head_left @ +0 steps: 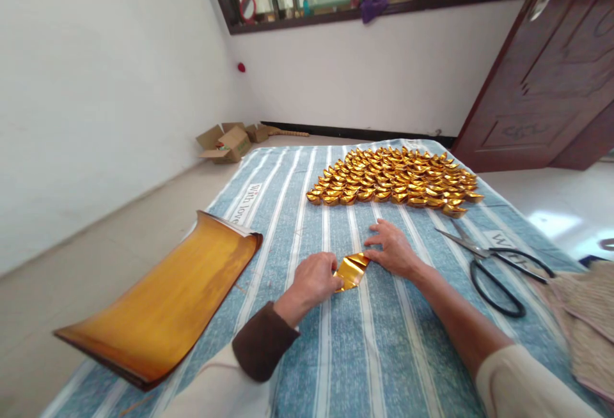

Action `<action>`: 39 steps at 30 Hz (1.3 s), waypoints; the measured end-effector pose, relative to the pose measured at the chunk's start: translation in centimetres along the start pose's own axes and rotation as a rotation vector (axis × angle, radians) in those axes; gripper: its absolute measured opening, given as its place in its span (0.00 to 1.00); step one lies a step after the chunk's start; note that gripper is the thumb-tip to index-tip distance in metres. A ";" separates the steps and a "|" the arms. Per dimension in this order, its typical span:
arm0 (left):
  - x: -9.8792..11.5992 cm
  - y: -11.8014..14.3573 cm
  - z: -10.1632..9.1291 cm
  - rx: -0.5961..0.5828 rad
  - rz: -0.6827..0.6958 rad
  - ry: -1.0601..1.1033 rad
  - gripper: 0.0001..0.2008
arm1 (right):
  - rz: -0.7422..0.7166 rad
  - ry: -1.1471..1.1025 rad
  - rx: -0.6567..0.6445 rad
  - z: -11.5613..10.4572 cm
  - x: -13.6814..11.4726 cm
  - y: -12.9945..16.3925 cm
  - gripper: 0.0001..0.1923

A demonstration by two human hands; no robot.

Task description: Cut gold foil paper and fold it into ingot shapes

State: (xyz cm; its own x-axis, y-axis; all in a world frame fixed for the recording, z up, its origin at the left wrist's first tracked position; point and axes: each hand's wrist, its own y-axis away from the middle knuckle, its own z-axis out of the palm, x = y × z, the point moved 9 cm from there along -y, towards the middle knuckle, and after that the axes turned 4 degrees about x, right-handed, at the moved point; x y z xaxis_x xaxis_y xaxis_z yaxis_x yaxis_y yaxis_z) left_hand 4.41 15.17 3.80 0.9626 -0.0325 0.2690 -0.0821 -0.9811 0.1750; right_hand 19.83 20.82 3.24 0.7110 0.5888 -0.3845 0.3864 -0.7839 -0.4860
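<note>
Gold paper [352, 272], one folded piece, lies between our two hands on the cloth [393, 373]. Beyond our grip sit gold boats [393, 178], too many to count exactly; rightward, one pair of scissors [481, 252]; leftward, one pile of sheets [167, 296]. Our left hand [313, 279] clamps the paper's left end, fingers curled; our right hand [394, 248], palm down, spreads its fingers, one tip touching the other end.
</note>
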 end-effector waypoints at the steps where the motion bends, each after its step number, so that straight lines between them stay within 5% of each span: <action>1: 0.0 -0.1 0.0 -0.001 0.005 0.005 0.07 | -0.020 0.010 -0.018 0.1 -0.3 0.1 0.05; 6: 0.1 -0.1 0.1 -0.017 0.009 0.056 0.05 | -0.101 -0.031 -0.084 0.0 -1.7 0.1 0.01; 15: 0.6 0.3 -0.2 0.032 0.083 0.239 0.05 | 0.101 -0.461 -0.232 -1.6 -1.9 0.1 0.03; 19: 1.9 1.4 -2.4 0.301 0.283 0.068 0.06 | 0.204 -0.596 -0.277 -2.5 -1.7 0.9 0.03; 22: 3.4 3.2 -2.9 0.500 0.484 -0.176 0.12 | 0.131 -0.601 -0.272 -3.4 -2.8 1.4 0.04; 24: 3.9 4.2 -2.2 0.534 0.585 -0.245 0.15 | 0.049 -0.561 -0.265 -3.8 -3.6 1.7 0.04; 29: 3.1 4.9 -0.7 0.481 0.606 -0.126 0.13 | -0.054 -0.530 -0.300 -3.4 -4.9 2.3 0.06; 34: 2.5 4.8 -0.6 0.328 0.556 0.076 0.04 | 0.080 -0.549 -0.392 -2.0 -4.2 2.8 0.06; 39: 2.2 4.3 -0.9 0.265 0.495 0.179 0.08 | 0.179 -0.541 -0.320 -1.9 -3.7 2.9 0.06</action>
State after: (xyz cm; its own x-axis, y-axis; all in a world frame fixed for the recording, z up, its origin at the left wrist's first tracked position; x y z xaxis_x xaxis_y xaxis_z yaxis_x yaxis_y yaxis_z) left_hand 5.99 11.09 5.96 0.7656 -0.4890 0.4181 -0.4211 -0.8722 -0.2490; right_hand 19.41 16.04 4.76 0.4172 0.3938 -0.8191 0.5045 -0.8500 -0.1517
